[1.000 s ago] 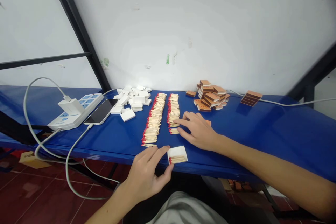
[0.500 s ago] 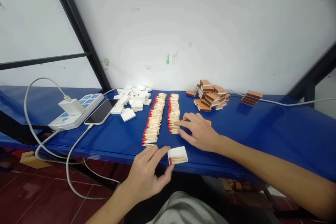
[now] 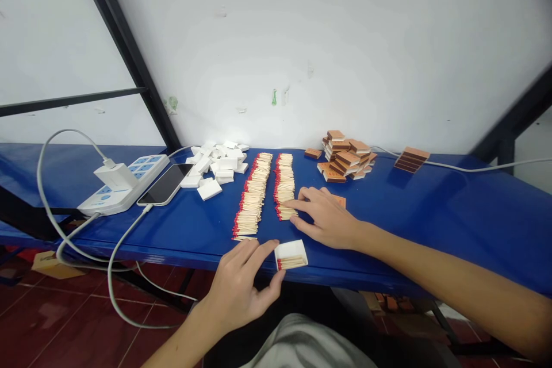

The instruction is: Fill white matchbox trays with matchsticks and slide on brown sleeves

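While the left hand (image 3: 241, 282) holds one tray (image 3: 291, 248), two match rows (image 3: 252, 198) lie beyond.

Right hand (image 3: 324, 215) apparently touches matches (image 3: 285, 182).

red-tipped pale matches (image 3: 284, 183), white tray (image 3: 290, 249), blue table (image 3: 448, 218), orange-and-brown matchboxes (image 3: 347, 158)

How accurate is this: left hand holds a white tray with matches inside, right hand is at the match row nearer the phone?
Wrong row: the head view shows the right hand at the match row farther from the phone. The left hand does hold the white tray with matches inside.
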The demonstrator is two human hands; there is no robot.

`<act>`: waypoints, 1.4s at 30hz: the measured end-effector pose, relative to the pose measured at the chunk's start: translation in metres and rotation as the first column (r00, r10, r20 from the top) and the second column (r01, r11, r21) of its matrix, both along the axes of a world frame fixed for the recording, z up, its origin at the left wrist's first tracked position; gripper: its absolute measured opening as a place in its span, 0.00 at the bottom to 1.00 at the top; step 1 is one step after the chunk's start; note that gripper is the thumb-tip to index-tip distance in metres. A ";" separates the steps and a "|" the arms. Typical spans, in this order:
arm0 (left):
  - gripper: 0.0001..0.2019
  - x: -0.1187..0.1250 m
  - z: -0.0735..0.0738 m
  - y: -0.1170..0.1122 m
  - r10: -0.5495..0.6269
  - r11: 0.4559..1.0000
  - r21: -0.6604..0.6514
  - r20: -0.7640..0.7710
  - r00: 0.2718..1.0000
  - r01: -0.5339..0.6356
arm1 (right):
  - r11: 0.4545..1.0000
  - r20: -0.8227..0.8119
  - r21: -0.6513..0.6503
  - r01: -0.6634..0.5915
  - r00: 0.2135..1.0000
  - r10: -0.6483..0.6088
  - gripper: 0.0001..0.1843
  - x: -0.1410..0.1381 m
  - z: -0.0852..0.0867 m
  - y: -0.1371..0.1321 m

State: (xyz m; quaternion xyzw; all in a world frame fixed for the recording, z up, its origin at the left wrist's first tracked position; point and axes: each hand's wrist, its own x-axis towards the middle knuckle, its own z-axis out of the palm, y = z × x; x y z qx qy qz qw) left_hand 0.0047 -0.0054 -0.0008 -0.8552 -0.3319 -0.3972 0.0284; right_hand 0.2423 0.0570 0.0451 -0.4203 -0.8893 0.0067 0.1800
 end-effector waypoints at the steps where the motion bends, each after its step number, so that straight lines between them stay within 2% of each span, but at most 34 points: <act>1: 0.16 0.000 0.000 0.000 0.000 1.000 -0.001 -0.002 1.000 0.000 | 1.000 0.000 0.001 -0.006 1.000 0.006 0.17 0.000 0.000 0.000; 24: 0.15 0.000 0.000 -0.001 -0.002 1.000 0.003 -0.006 1.000 0.002 | 0.998 -0.005 -0.020 -0.067 0.998 0.067 0.15 -0.001 0.006 -0.007; 42: 0.15 0.000 0.001 -0.001 0.002 1.000 0.005 -0.014 1.000 -0.002 | 0.998 0.039 -0.039 -0.044 0.998 0.045 0.21 0.000 0.005 -0.006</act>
